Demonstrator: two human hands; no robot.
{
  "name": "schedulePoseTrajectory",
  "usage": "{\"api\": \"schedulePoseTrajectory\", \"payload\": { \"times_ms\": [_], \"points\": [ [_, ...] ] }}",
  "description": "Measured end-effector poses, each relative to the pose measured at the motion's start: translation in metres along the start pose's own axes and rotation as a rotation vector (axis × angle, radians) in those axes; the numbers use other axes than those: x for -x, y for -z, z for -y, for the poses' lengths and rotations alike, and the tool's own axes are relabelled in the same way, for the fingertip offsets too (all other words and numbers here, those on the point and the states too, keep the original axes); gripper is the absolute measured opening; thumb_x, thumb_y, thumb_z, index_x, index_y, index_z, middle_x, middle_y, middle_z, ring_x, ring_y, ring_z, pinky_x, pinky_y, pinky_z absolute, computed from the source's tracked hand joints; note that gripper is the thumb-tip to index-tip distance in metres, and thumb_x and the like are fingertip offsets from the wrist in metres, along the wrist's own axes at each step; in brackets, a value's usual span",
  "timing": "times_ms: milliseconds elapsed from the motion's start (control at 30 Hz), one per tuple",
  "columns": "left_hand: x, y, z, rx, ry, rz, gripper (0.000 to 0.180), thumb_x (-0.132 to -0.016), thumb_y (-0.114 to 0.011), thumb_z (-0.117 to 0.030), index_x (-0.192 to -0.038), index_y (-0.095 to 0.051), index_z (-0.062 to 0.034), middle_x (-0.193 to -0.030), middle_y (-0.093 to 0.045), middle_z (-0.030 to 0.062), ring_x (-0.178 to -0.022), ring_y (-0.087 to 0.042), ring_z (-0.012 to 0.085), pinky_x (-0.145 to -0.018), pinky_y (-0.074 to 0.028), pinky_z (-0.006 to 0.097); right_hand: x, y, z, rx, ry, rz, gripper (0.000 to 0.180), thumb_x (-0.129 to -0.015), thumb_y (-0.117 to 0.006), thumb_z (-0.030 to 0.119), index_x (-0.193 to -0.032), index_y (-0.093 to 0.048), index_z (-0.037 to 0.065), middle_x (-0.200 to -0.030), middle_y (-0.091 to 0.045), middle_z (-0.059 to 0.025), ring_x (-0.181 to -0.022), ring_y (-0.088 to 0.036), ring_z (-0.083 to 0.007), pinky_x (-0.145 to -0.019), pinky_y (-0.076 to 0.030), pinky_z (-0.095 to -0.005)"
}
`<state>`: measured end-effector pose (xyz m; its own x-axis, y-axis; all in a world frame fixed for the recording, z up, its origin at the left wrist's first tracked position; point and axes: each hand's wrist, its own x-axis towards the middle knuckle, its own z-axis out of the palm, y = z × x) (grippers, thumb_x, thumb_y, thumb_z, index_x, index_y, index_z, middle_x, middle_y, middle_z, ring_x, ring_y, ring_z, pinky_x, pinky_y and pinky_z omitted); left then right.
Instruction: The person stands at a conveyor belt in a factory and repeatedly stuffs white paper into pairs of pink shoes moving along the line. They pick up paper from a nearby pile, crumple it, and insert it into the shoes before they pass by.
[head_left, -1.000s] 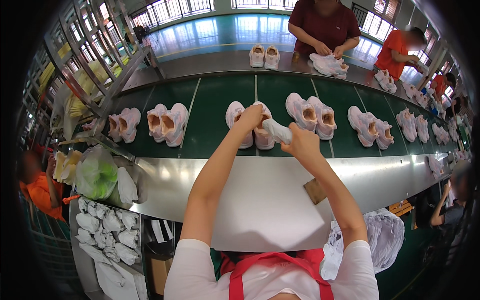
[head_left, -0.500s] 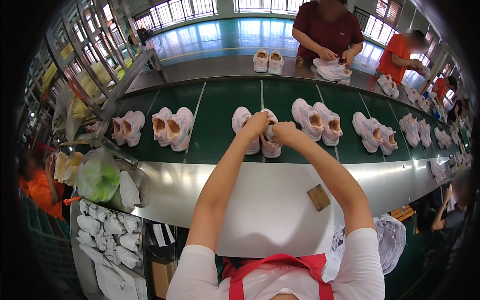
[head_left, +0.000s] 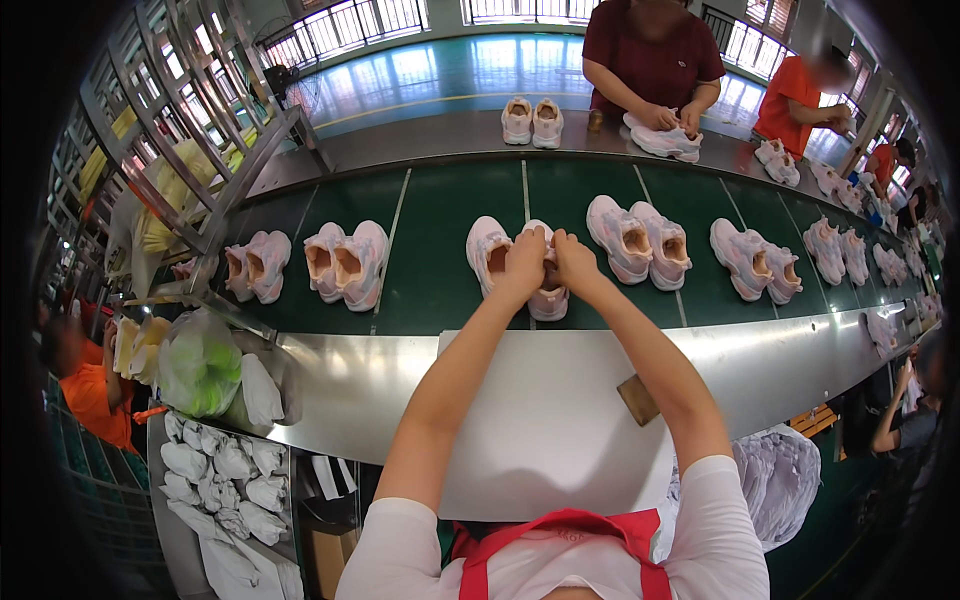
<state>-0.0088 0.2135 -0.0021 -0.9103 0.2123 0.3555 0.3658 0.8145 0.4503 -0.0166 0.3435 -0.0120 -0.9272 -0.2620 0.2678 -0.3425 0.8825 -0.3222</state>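
Observation:
On the green conveyor belt in front of me is a pair of pale pink and white sneakers, toes pointing away. My left hand [head_left: 525, 262] and my right hand [head_left: 575, 262] are both on the right sneaker [head_left: 548, 304] of that pair, one at each side of its opening. The fingers of both are bent and closed at the tongue and collar; my hands partly cover the upper and the fingertips are hard to see. Close beside my left hand sits the left sneaker [head_left: 487, 240], untouched, its tan lining showing.
More sneaker pairs [head_left: 345, 262] line the belt [head_left: 430, 230]. A white board [head_left: 540, 420] lies before me with a brown block [head_left: 637, 400] on it. Paper-stuffed bundles [head_left: 225, 465] and a plastic bag [head_left: 198, 370] are at left. Across the belt, a co-worker [head_left: 655, 60] handles a sneaker.
Both hands have shifted over the right sneaker's opening, my right hand moving up toward its tongue. A pale grey thing seen at my right fingers before no longer shows. The view has tilted slightly.

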Motion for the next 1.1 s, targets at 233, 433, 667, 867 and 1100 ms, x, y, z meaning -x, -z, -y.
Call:
{"api": "schedulePoseTrajectory", "payload": {
  "times_ms": [233, 433, 667, 867, 1100],
  "points": [
    [-0.009, -0.007, -0.003, -0.024, 0.026, -0.153, 0.023, -0.069, -0.059, 0.004, -0.091, -0.051, -0.002, -0.091, -0.06, 0.0175, -0.089, -0.057, 0.0365, -0.074, -0.047, 0.044, 0.022, 0.043, 0.006, -0.181, 0.062, -0.06, 0.039, -0.073, -0.066, 0.011, -0.108, -0.049, 0.008, -0.089, -0.059, -0.0118, -0.082, -0.061, -0.0297, -0.07, -0.05, -0.0378],
    [0.057, 0.043, -0.072, 0.243, -0.205, -0.246, 0.044, -0.07, -0.065, 0.0, -0.111, -0.052, -0.0007, -0.1, -0.059, 0.0164, -0.093, -0.057, 0.0335, -0.084, -0.045, 0.038, 0.192, 0.153, 0.015, -0.045, -0.105, -0.195, 0.051, -0.068, -0.075, 0.03, -0.11, -0.057, 0.007, -0.089, -0.057, -0.0096, -0.082, -0.055, -0.0255, -0.067, -0.045, -0.0355],
    [0.182, 0.041, -0.127, 0.295, -0.676, 0.183, 0.015, -0.072, -0.067, -0.007, -0.082, -0.057, -0.0056, -0.089, -0.056, 0.0068, -0.081, -0.054, 0.0229, -0.071, -0.043, 0.034, 0.259, 0.137, 0.021, 0.02, -0.239, -0.074, 0.04, -0.073, -0.071, 0.028, -0.102, -0.056, 0.004, -0.092, -0.053, -0.0122, -0.081, -0.055, -0.0315, -0.07, -0.045, -0.0383],
    [0.182, 0.039, -0.127, 0.303, -0.636, 0.195, 0.025, -0.072, -0.065, -0.005, -0.096, -0.059, -0.0034, -0.096, -0.056, 0.0072, -0.093, -0.052, 0.0243, -0.079, -0.042, 0.033, 0.257, 0.146, 0.016, -0.172, -0.316, -0.029, 0.02, -0.079, -0.062, 0.016, -0.089, -0.052, 0.002, -0.09, -0.054, -0.0157, -0.08, -0.057, -0.0366, -0.069, -0.047, -0.0428],
    [0.19, 0.04, -0.131, 0.075, -0.676, 0.134, 0.046, -0.069, -0.068, -0.001, -0.113, -0.056, -0.0055, -0.112, -0.055, 0.0084, -0.105, -0.05, 0.0266, -0.091, -0.04, 0.037, 0.271, 0.145, 0.019, -0.426, -0.181, 0.124, 0.02, -0.08, -0.058, 0.02, -0.088, -0.053, 0.002, -0.081, -0.058, -0.0187, -0.079, -0.055, -0.0392, -0.068, -0.045, -0.0437]
  ]
}}
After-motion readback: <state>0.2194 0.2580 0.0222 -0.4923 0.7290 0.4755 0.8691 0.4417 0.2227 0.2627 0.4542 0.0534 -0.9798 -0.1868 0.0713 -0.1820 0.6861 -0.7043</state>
